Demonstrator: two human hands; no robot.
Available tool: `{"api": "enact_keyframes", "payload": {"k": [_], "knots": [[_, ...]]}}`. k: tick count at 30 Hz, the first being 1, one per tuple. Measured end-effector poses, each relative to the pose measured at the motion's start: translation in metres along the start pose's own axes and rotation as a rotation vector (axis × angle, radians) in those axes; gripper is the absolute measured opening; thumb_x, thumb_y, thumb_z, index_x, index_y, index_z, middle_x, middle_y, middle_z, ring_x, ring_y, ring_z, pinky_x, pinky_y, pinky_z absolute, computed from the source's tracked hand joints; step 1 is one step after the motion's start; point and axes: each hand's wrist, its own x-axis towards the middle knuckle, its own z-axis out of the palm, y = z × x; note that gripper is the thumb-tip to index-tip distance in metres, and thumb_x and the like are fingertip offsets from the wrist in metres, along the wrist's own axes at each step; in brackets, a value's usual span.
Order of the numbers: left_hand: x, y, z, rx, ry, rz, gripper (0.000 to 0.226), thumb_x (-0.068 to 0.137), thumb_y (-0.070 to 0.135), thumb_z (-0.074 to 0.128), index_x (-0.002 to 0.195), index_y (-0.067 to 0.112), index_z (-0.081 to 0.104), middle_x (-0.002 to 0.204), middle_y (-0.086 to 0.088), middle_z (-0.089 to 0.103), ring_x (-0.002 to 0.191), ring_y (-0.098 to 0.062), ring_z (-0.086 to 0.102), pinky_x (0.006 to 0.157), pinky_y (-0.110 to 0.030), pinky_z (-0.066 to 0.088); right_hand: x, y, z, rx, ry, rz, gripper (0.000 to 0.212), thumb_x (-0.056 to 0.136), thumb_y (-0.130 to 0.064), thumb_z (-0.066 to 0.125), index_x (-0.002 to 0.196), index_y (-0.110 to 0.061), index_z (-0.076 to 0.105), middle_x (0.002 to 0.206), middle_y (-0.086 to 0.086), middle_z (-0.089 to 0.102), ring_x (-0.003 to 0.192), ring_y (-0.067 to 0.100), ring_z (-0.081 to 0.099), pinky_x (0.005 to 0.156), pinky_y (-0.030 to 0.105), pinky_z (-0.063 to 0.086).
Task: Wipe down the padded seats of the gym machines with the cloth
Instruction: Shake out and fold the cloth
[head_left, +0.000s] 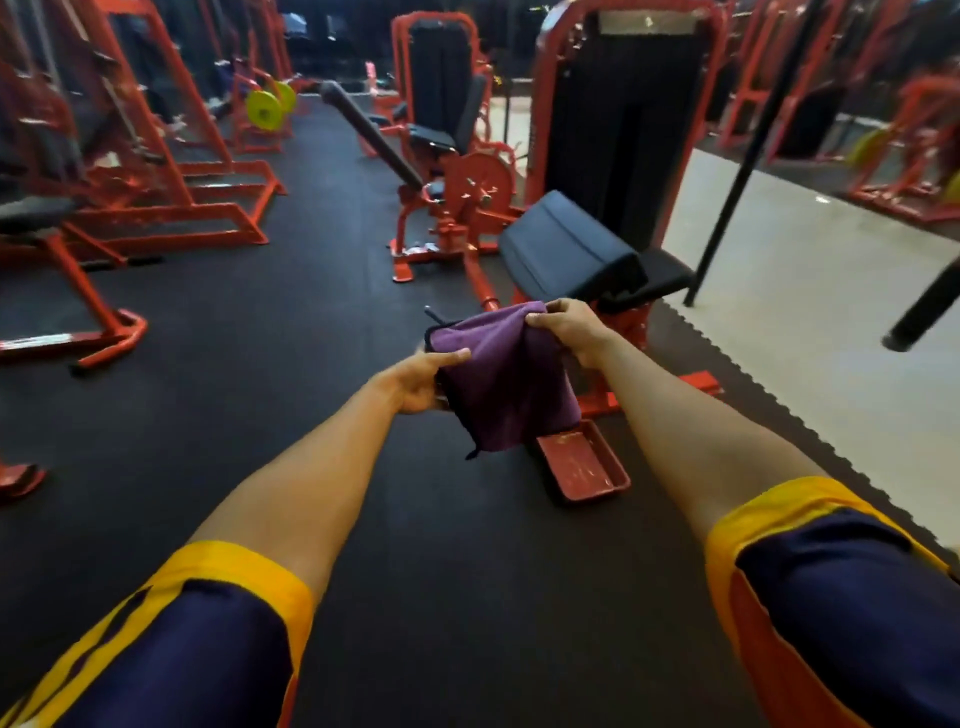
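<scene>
Purple cloth (506, 384), one, held in the air between two hands. Left hand (421, 382) pinches its left edge, thumb flat on top, fingers underneath. Right hand (569, 330) pinches the top edge, fingers curled tight. Cloth hangs below both grips and touches no machine. One black angled seat pad (566, 244) just beyond the right fingers, apart from the cloth. One shallow red tray (582, 467) on the floor under the cloth's hanging corner, scuffed paint inside. Two yellow-green weight plates (265, 106) far beyond the left fingers.
</scene>
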Motion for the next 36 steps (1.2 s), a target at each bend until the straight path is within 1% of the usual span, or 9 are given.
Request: {"api": "enact_keyframes", "payload": {"k": [2,4,9,12,14,17,22,26,36], "knots": [[0.019,-0.001,0.015,-0.087,-0.021,-0.004,0.094,0.093,0.026,0.072,0.159,0.039,0.006,0.137,-0.013,0.059,0.112,-0.032,0.065,0.096,-0.055,0.053,0.002,0.014,-0.017,0.015,0.096,0.019,0.019,0.089,-0.020,0.078,0.101,-0.015,0.064,0.102,0.009,0.068,0.086,0.018,0.064,0.066,0.029,0.051],[0.039,-0.005,0.038,-0.177,-0.057,0.004,0.108,0.094,0.015,0.070,0.158,0.040,-0.013,0.141,-0.015,0.056,0.099,-0.026,0.068,0.083,-0.045,0.058,0.006,0.032,-0.040,0.016,0.210,0.073,0.041,0.087,-0.025,0.081,0.118,-0.010,0.060,0.110,0.009,0.065,0.094,0.020,0.064,0.068,0.031,0.053],[0.119,-0.021,0.092,-0.239,-0.043,-0.010,0.105,0.088,0.002,0.073,0.161,0.031,0.002,0.131,-0.019,0.058,0.098,-0.025,0.067,0.086,-0.039,0.056,0.033,0.080,-0.102,0.038,0.411,0.248,0.072,0.079,-0.025,0.088,0.133,-0.008,0.043,0.121,0.010,0.054,0.109,0.025,0.059,0.094,0.045,0.055],[0.162,-0.024,0.123,-0.132,-0.058,0.025,0.092,0.086,-0.001,0.075,0.155,0.030,0.024,0.134,-0.016,0.055,0.103,-0.024,0.064,0.081,-0.037,0.055,0.049,0.103,-0.135,0.112,0.370,0.337,0.063,0.082,-0.017,0.085,0.125,-0.013,0.040,0.102,0.004,0.054,0.090,0.016,0.057,0.087,0.041,0.052],[0.191,-0.026,0.145,0.006,-0.053,0.076,0.084,0.082,-0.006,0.077,0.148,0.029,0.039,0.121,-0.011,0.053,0.098,-0.021,0.060,0.069,-0.030,0.050,0.061,0.119,-0.157,0.106,0.326,0.365,0.060,0.080,-0.014,0.086,0.123,-0.015,0.044,0.097,0.002,0.054,0.087,0.013,0.056,0.089,0.042,0.052],[0.235,-0.027,0.175,0.299,-0.015,0.150,0.078,0.072,-0.018,0.075,0.137,0.020,0.054,0.115,-0.012,0.046,0.099,-0.022,0.054,0.067,-0.024,0.050,0.081,0.147,-0.189,-0.017,0.219,0.379,0.071,0.075,-0.006,0.088,0.134,-0.008,0.047,0.121,0.009,0.055,0.108,0.019,0.054,0.097,0.039,0.049],[0.301,-0.024,0.212,0.750,0.052,0.238,0.045,0.070,-0.008,0.078,0.112,0.008,0.076,0.109,-0.015,0.065,0.099,-0.027,0.064,0.079,-0.027,0.050,0.122,0.184,-0.231,-0.401,0.052,0.329,0.048,0.079,-0.009,0.086,0.124,-0.005,0.069,0.124,0.010,0.068,0.110,0.017,0.060,0.102,0.035,0.049],[0.342,-0.016,0.232,0.809,0.097,0.185,0.029,0.075,0.003,0.083,0.103,0.003,0.077,0.100,-0.013,0.070,0.090,-0.021,0.064,0.075,-0.027,0.050,0.153,0.212,-0.250,-0.526,0.013,0.315,0.028,0.088,-0.018,0.079,0.116,-0.015,0.077,0.115,0.005,0.074,0.102,0.013,0.063,0.089,0.026,0.046],[0.482,-0.031,0.243,1.004,-0.091,0.004,0.020,0.079,0.017,0.085,0.094,0.020,0.070,0.107,-0.006,0.073,0.091,-0.016,0.064,0.080,-0.030,0.053,0.251,0.303,-0.253,-0.553,0.119,0.452,0.026,0.084,-0.025,0.081,0.109,-0.020,0.073,0.110,0.003,0.072,0.102,0.022,0.068,0.091,0.040,0.056]]}}
